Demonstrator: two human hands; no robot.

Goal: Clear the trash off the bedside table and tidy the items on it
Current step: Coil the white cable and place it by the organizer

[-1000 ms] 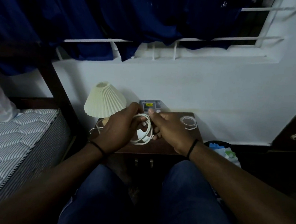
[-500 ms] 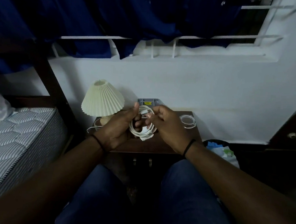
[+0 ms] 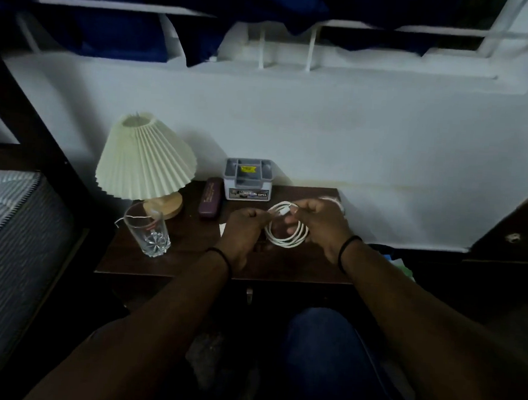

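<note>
Hands meet over the bedside table: the left hand pinches one end of a coiled white cable, the right hand grips its loops. At ten o'clock from the cable stands a pleated lamp, a drinking glass at nine, a grey organiser box at eleven.

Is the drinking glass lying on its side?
No, the glass stands upright on the bedside table, in front of the lamp.

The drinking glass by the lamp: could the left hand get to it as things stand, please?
Probably yes, once freed: the left hand pinches the white cable, and the table between it and the glass is bare.
</note>
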